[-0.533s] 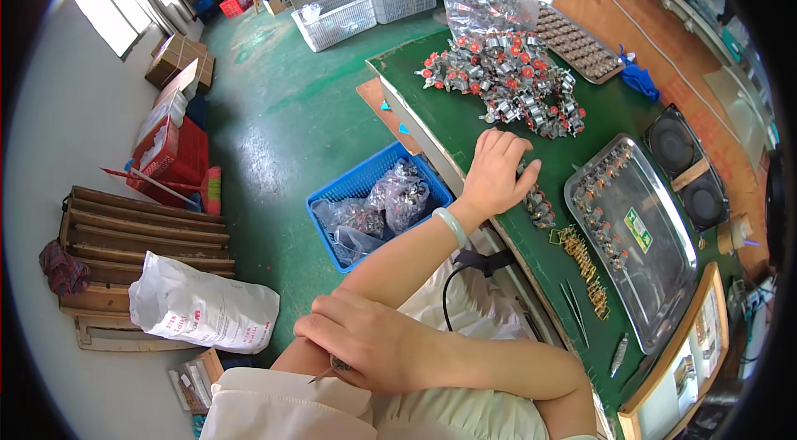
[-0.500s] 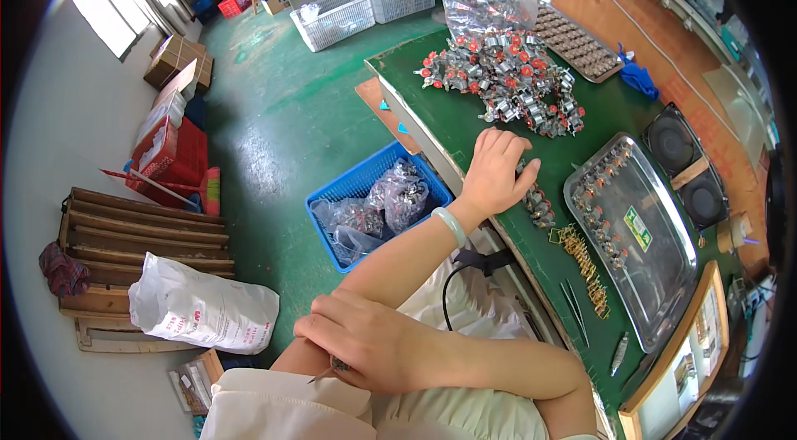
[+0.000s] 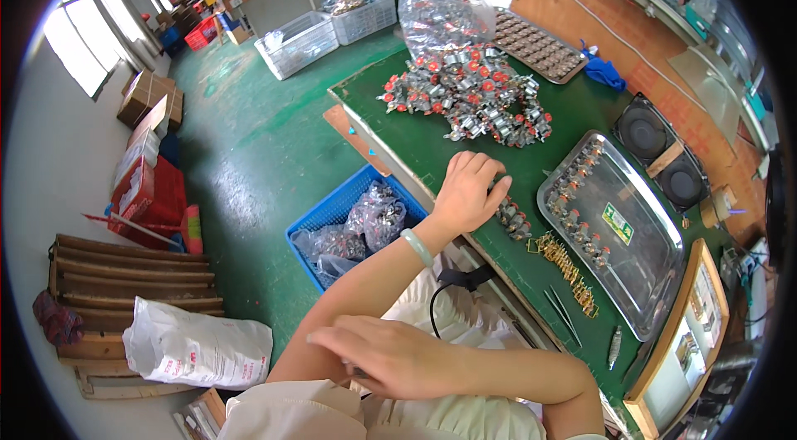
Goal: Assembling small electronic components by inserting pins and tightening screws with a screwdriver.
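My left hand (image 3: 469, 193), with a pale bangle (image 3: 418, 248) on its wrist, lies palm down at the bench's near edge. Its thumb is apart from the loosely bent fingers and nothing shows in its grasp. Beside the thumb runs a short row of small metal parts with dark bases (image 3: 513, 218). My right hand (image 3: 388, 354) is across my left forearm near the sleeve, slightly blurred, one finger stretched and the others curled under. A small greyish thing shows beneath those curled fingers, too hidden to name. Brass-coloured brackets (image 3: 566, 272) and tweezers (image 3: 563, 315) lie further along the bench.
On the green bench (image 3: 573, 120) are a heap of metal parts with red discs (image 3: 473, 95), a metal tray (image 3: 656, 274), two black fans (image 3: 662, 149) and a wooden frame (image 3: 635, 400). A blue basket (image 3: 303, 253) of bagged parts stands below the bench edge.
The view has shifted, so the bench appears further left and lower. My right hand has loosened from my left forearm and its fingers have lifted. My left hand keeps its place on the bench.
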Demonstrator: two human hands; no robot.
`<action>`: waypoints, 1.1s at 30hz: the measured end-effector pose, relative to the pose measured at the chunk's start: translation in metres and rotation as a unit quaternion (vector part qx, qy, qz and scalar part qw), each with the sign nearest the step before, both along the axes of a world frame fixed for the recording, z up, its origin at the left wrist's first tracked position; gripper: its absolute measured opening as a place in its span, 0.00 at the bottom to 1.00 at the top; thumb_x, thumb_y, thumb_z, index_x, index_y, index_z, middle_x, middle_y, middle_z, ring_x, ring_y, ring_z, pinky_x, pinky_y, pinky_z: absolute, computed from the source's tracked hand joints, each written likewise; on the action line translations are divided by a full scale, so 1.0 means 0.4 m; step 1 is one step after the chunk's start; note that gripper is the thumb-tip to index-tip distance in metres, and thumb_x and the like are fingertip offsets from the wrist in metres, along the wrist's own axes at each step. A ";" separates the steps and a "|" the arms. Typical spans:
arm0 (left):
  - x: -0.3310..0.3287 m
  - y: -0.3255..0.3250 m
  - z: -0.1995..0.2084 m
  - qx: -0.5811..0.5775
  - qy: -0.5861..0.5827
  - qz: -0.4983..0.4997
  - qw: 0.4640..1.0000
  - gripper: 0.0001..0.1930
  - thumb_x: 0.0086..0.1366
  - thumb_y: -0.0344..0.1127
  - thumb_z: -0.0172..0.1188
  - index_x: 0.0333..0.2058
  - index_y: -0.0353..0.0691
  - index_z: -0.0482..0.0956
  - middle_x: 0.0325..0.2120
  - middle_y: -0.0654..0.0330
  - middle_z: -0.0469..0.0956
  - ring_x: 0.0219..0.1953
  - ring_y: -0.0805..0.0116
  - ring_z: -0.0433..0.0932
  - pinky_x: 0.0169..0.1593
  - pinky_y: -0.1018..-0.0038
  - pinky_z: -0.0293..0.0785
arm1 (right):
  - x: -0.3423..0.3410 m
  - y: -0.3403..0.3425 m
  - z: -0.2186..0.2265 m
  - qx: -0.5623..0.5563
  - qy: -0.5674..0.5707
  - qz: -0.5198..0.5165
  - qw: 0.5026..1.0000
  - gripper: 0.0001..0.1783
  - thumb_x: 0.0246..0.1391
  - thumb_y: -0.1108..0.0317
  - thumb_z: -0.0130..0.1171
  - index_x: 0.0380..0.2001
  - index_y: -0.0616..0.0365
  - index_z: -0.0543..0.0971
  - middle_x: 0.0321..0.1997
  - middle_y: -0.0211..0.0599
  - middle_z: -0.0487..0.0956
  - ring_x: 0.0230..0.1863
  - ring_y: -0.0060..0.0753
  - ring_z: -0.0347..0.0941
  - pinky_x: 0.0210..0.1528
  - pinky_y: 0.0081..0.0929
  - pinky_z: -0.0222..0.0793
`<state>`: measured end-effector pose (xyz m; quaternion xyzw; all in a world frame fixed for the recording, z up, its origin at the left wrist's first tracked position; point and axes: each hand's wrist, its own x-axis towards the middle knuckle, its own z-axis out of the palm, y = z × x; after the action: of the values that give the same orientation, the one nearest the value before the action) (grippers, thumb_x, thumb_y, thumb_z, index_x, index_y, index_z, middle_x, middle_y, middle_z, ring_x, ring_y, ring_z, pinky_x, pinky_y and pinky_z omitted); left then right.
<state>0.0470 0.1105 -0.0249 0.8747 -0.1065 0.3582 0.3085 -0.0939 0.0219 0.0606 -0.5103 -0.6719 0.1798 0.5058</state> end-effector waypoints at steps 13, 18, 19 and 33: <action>0.008 0.092 0.048 0.108 0.063 -0.079 0.989 0.07 0.52 0.34 0.55 0.30 0.41 0.74 0.31 0.58 0.70 0.41 0.59 0.66 0.50 0.60 0.56 | 0.282 -0.344 -0.010 -0.172 0.189 -0.460 0.850 0.14 0.42 0.75 0.57 0.37 0.60 0.73 0.22 0.28 0.71 0.23 0.18 0.64 0.28 0.17 0.61; -0.057 0.022 0.055 0.095 0.066 -0.101 0.988 0.11 0.56 0.34 0.53 0.38 0.41 0.75 0.40 0.57 0.70 0.49 0.56 0.64 0.58 0.56 0.47 | 0.303 -0.244 -0.028 -0.293 -0.034 -0.512 0.807 0.21 0.40 0.61 0.61 0.37 0.61 0.72 0.24 0.42 0.74 0.26 0.39 0.73 0.26 0.33 0.67; -0.062 0.023 0.041 0.113 0.080 -0.102 0.985 0.12 0.56 0.35 0.53 0.39 0.42 0.74 0.41 0.58 0.70 0.50 0.56 0.63 0.58 0.56 0.47 | 0.312 -0.217 -0.042 -0.300 -0.071 -0.506 0.806 0.20 0.39 0.61 0.61 0.35 0.62 0.72 0.25 0.43 0.75 0.26 0.41 0.73 0.27 0.34 0.68; -0.072 0.028 0.029 0.143 0.103 -0.092 0.980 0.22 0.50 0.43 0.58 0.45 0.44 0.72 0.46 0.63 0.69 0.52 0.60 0.63 0.59 0.58 0.44 | 0.398 -0.255 0.002 -0.357 0.145 -0.391 0.836 0.19 0.39 0.58 0.64 0.30 0.64 0.77 0.20 0.34 0.74 0.25 0.18 0.69 0.30 0.20 0.64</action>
<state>0.0183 0.1216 -0.0133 0.9284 -0.2045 0.2175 0.2211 0.0652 -0.0803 0.0615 -0.8439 -0.2241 0.2666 0.4080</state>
